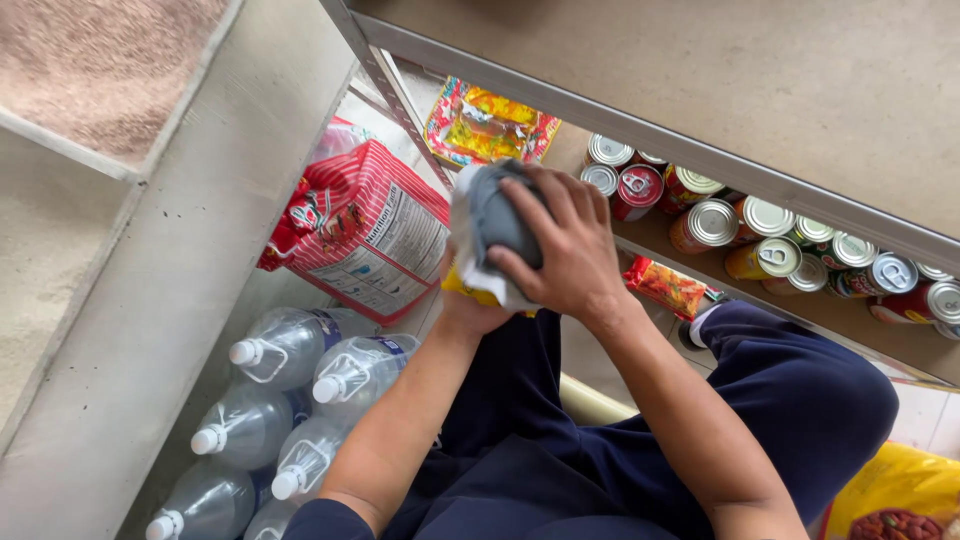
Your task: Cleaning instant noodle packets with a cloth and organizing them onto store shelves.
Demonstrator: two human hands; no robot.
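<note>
At frame centre, right hand (570, 255) presses grey cloth (495, 215) onto yellow-edged item (470, 290) gripped underneath by left hand (470, 312); steady grip below likely aids wiping.

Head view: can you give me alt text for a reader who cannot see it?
A person's right hand presses a grey cloth onto a white-and-yellow packet held from below by the left hand. Nearby are clear plastic water bottles with white caps, a red-and-white printed bag and a shelf of ring-pull tin cans.
</note>
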